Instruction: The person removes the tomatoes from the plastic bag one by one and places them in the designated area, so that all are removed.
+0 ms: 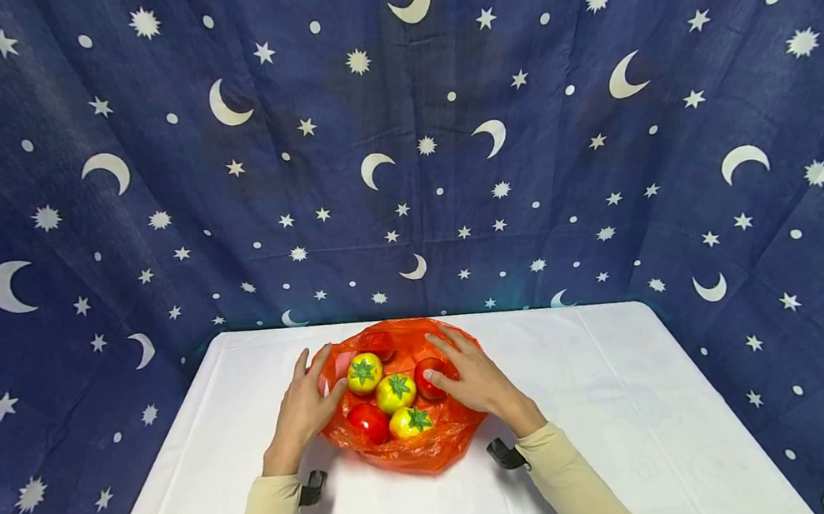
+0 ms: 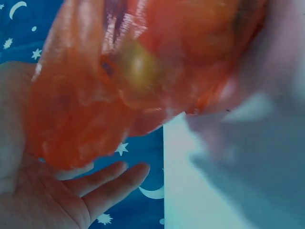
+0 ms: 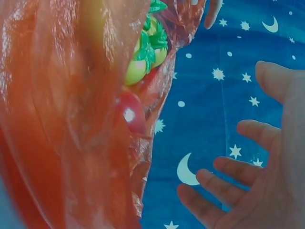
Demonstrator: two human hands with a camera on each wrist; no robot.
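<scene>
An orange-red plastic bag [image 1: 433,456] stands wide at the mouth on the table. Inside lie several tomato-like fruits: yellow ones [image 1: 396,393] with green star-shaped leaf tops, and glossy red ones [image 1: 369,423]. At the bag's left side is my left hand [image 1: 305,406], fingers spread and thumb reaching over the rim. My right hand [image 1: 475,374] is on the opposite side, its thumb overlapping a red fruit in the head view. The right wrist view shows the right hand [image 3: 252,176] with fingers apart, holding nothing. In the left wrist view, the bag [image 2: 81,109] covers part of the left hand [image 2: 52,195].
A white cloth covers the table [image 1: 593,405]. Behind and along both sides hangs a dark blue curtain [image 1: 404,182] with moons and stars. Black straps [image 1: 506,454] sit at both wrists, below beige sleeves [image 1: 579,482].
</scene>
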